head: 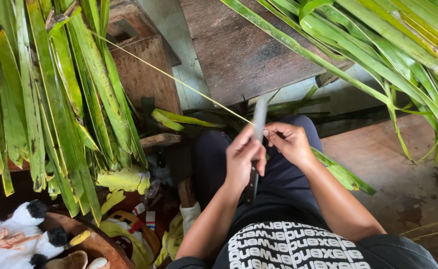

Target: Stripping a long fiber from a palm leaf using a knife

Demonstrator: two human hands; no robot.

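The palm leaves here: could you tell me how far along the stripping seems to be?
Done: one thin pale midrib stretches away bare. In hand: the left hand holds a knife, and the right hand pinches the midrib's end. Left: green leaf bundles remain whole on both sides.

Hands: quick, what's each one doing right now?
Left hand: closed on a knife, blade up.
Right hand: fingers pinch the thin leaf midrib beside the blade.
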